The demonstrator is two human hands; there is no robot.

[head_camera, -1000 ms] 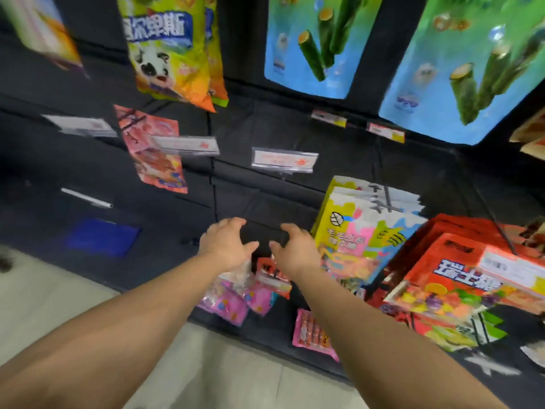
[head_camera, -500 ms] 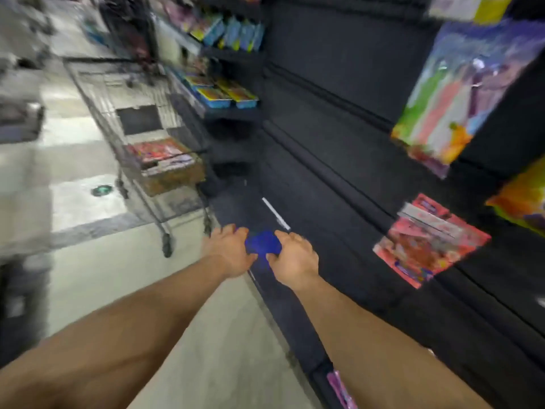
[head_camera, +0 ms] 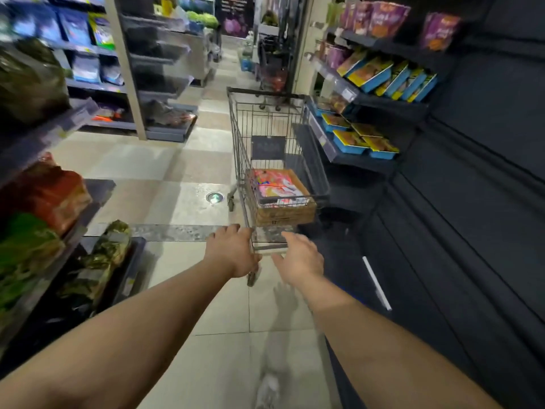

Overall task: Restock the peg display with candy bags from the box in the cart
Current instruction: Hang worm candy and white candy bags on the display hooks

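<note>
- Pale tiled floor [head_camera: 182, 160] along the aisle, with a darker grey strip [head_camera: 177, 232] across it just in front of the cart [head_camera: 265, 137].
- Wire cart standing on the floor on castors, close beside the dark shelving [head_camera: 368, 160] on its right.
- Inside the cart, at its near end, a brown cardboard box [head_camera: 284, 212] resting on the basket bottom.
- Lying flat in the box, pink and red candy bags [head_camera: 275, 185].
- Set into the floor just left of the cart, a small round metal disc [head_camera: 215, 197].
- Left of the cart, across the aisle, low shelf trays [head_camera: 129, 261] at floor level, loaded with green packets [head_camera: 100, 261].
</note>
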